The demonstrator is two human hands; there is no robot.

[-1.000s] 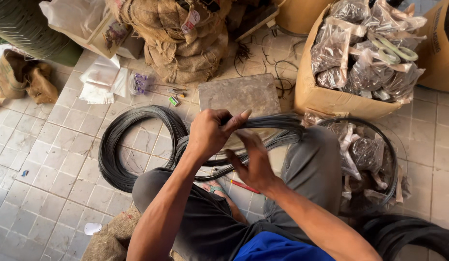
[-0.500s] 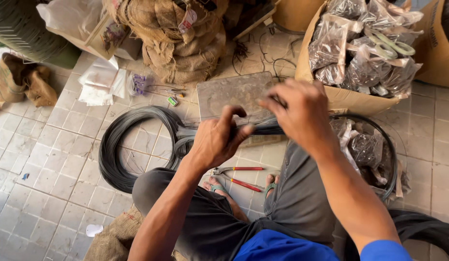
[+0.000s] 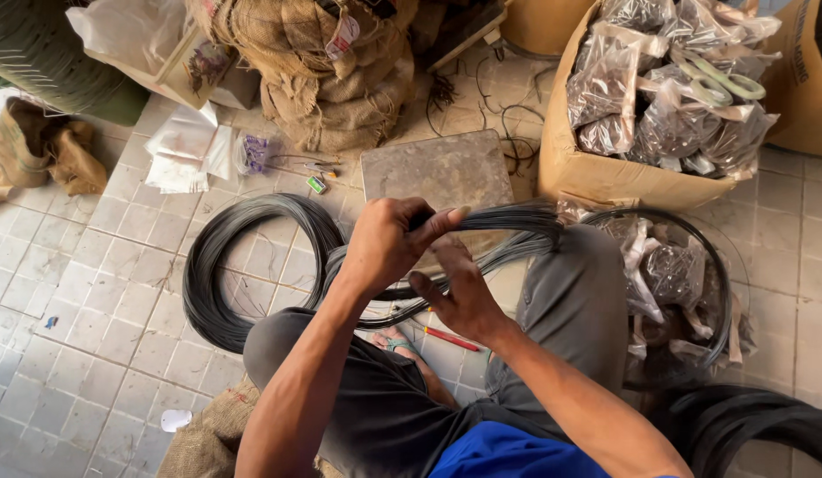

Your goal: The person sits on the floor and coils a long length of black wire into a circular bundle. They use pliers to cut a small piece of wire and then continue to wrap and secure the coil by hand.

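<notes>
Left hand point(image 3: 389, 243) clenched around bundle of thin dark grey wire point(image 3: 504, 219). Right hand point(image 3: 459, 288) lay just below, fingers loosely released, touching the strands. Cardboard box point(image 3: 597, 173) far right.

My left hand point(image 3: 389, 243) covers the stretch of wire point(image 3: 508, 217) it grips, and I cannot see how the strands sit inside the fist. My right hand point(image 3: 459, 292) hides the wire beneath its palm. The box point(image 3: 605, 173) and sack point(image 3: 318, 66) are cut off at the top edge. What fills the plastic bags point(image 3: 667, 115) is too blurred to tell.
</notes>
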